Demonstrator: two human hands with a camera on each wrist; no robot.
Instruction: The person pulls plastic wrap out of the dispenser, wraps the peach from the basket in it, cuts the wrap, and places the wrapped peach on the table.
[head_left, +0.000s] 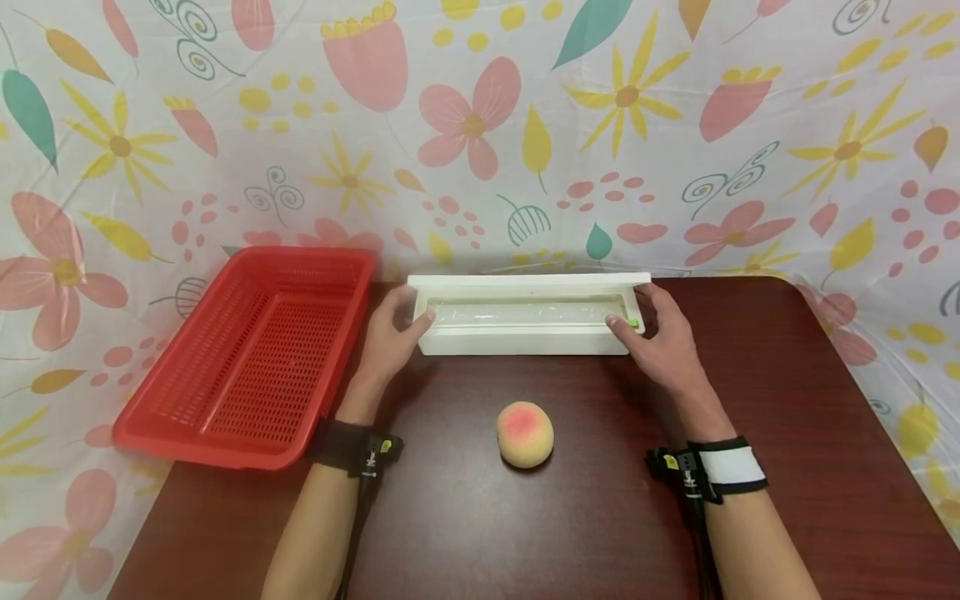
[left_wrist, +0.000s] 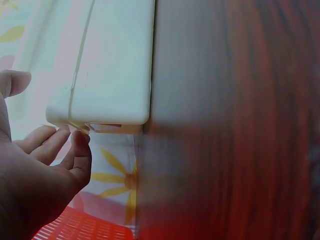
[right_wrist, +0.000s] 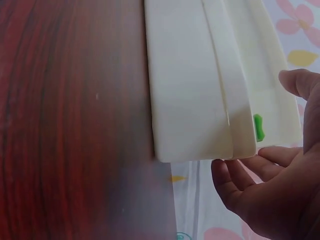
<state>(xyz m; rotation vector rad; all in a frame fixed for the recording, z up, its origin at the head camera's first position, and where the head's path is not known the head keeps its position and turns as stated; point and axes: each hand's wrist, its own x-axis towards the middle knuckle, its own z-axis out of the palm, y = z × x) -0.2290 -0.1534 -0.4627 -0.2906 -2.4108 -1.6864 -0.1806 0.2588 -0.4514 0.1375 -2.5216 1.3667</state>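
A long white plastic wrap dispenser [head_left: 525, 343] lies crosswise near the far edge of the table. Its lid [head_left: 529, 282] stands raised at the back, and a glossy pale roll [head_left: 517, 313] shows inside. My left hand [head_left: 392, 329] holds the dispenser's left end, thumb on top; in the left wrist view its curled fingers [left_wrist: 80, 155] touch the end. At the other end, my right hand [head_left: 666, 340] holds it likewise, with bent fingers [right_wrist: 226, 186] against the end face. Beside the right thumb is a small green slider [right_wrist: 258, 127].
On the left stands a red slotted plastic basket [head_left: 197, 457]. A yellow and pink peach [head_left: 525, 434] sits on the dark wooden table [head_left: 465, 533], in front of the dispenser. A flower-patterned cloth [head_left: 480, 200] hangs behind the table.
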